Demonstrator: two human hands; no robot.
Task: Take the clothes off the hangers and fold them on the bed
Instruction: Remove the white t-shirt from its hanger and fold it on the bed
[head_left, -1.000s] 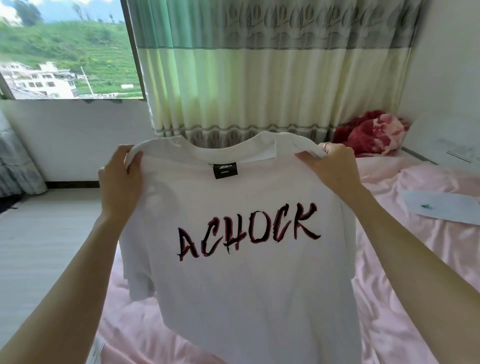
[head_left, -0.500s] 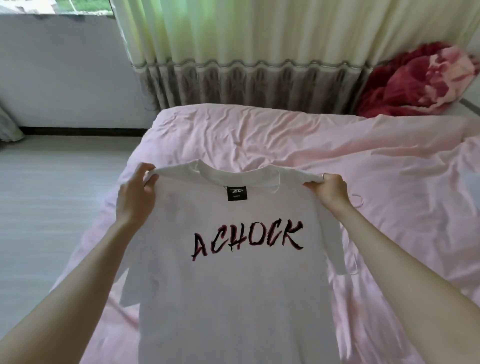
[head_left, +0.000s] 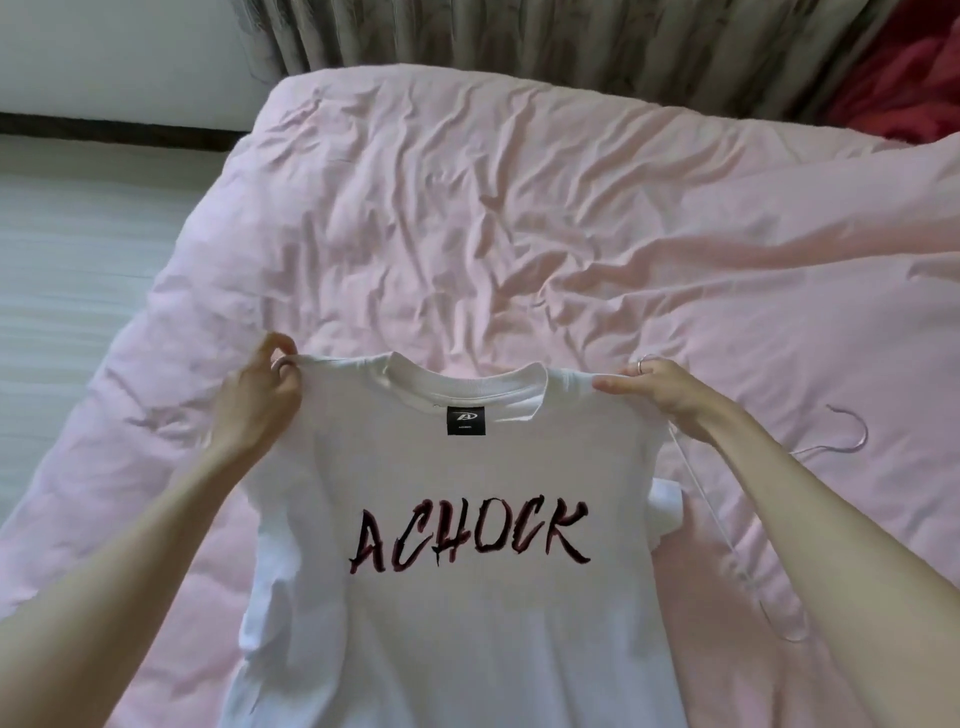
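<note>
A white T-shirt with dark red "ACHOCK" lettering and a black neck label hangs spread out over the pink bed. My left hand grips its left shoulder seam. My right hand, wearing a ring, pinches the right shoulder. The shirt's lower part runs out of the frame at the bottom. A thin pale hanger lies on the bed under my right forearm, partly hidden by the arm.
The wrinkled pink sheet covers the bed ahead of the shirt. A grey patterned curtain hangs behind the bed. A red blanket sits at the far right corner. Pale floor lies to the left.
The shirt has come down from chest height toward the bed, both hands still holding its shoulders. My view has tilted downward, so the window is gone and the bed fills the frame.
</note>
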